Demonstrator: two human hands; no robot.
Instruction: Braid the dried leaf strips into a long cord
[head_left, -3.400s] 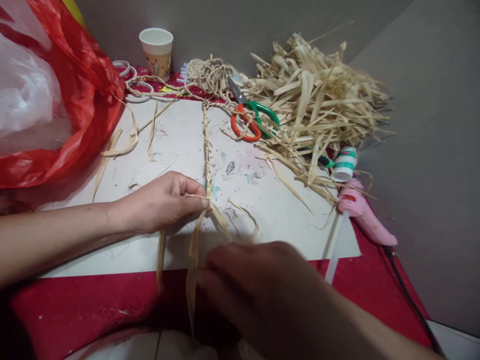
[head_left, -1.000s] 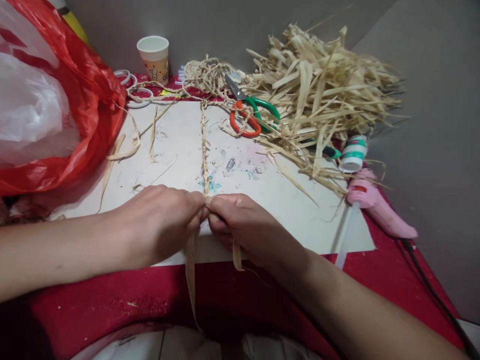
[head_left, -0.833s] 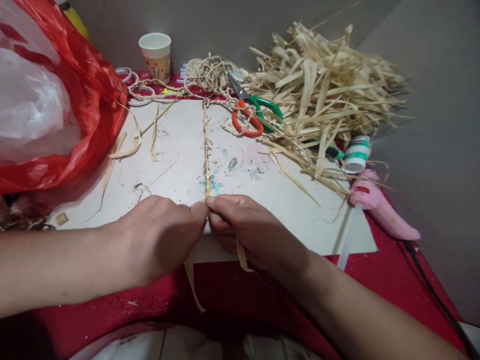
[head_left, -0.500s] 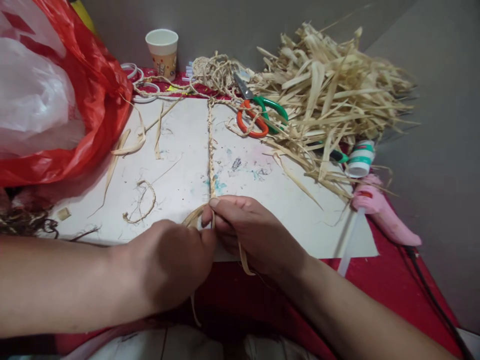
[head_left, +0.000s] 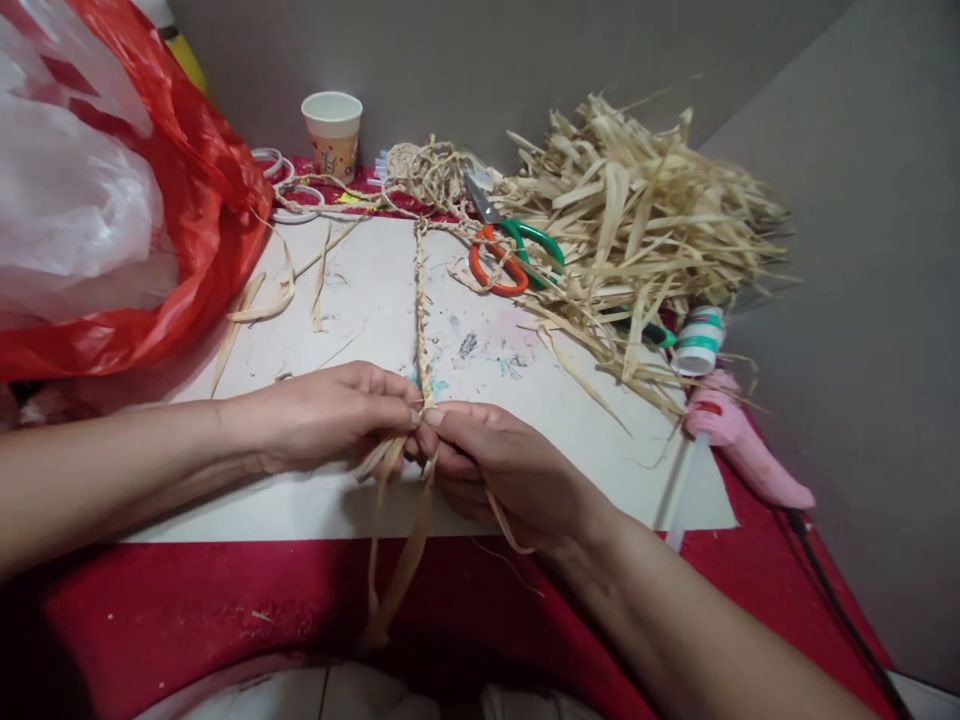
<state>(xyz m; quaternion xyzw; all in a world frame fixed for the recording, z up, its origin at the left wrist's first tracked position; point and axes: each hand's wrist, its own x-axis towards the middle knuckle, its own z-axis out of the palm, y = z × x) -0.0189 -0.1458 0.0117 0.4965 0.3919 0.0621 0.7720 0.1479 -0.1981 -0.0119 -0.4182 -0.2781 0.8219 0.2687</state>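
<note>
A thin braid of dried husk strips [head_left: 421, 310] runs down the middle of a white board [head_left: 300, 510] toward me. At its near end my left hand [head_left: 352, 415] pinches the strips between thumb and fingers. My right hand [head_left: 487, 455] grips the same end from the other side, its thumb tip against the left one. Loose husk strips [head_left: 409, 560] hang below the fingers over the board's front edge, and one curls out under my right hand. The exact crossing of the strips is hidden by the fingertips.
Scissors [head_left: 499, 260] with orange and green handles lie beside a heap of dried husk strips [head_left: 637, 210]. A pink glue gun [head_left: 750, 445] and a tape roll [head_left: 699, 340] sit at right. A paper cup [head_left: 332, 140] stands behind; a red plastic bag [head_left: 217, 200] fills the left.
My left hand has turned and moved up to the braid's end, beside my right thumb. The strips it was holding now dangle downward. The view has tilted slightly.
</note>
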